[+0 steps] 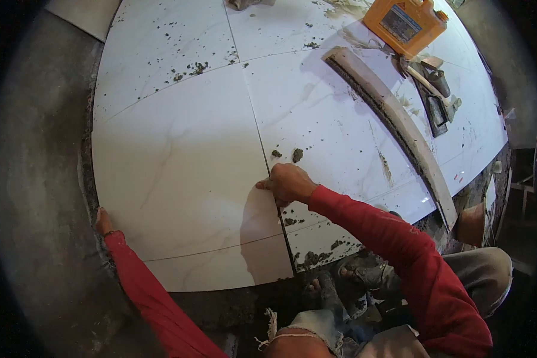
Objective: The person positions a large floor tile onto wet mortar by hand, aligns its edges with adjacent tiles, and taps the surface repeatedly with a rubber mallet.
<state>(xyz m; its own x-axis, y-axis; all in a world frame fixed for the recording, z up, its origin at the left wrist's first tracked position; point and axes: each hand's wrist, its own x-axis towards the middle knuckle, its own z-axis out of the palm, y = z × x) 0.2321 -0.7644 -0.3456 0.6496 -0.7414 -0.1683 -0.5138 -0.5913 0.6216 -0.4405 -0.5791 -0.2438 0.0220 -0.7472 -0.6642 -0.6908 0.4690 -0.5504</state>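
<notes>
A large white marbled floor tile (179, 167) lies in front of me, its left edge beside the bare grey wall. My left hand (104, 222) rests along that edge, its visible fingers stretched out. Over the joint at the tile's right side is my right hand (289, 184), with fingers curled down and the thumb pointing left onto the tile. Whatever those fingers may pinch is hidden beneath the hand. Small lumps of dark mortar (297, 155) lie just beyond it, and more mortar crumbs (313, 259) are scattered nearer my feet.
A long straight-edged bar (394, 116) lies across the tiles on the right. Beyond it are a float (434, 110), a hammer-like tool with a pale handle (426, 79) and an orange jerrycan (404, 27). A brown bucket (472, 224) stands at the right; my sandalled foot (364, 275) is below.
</notes>
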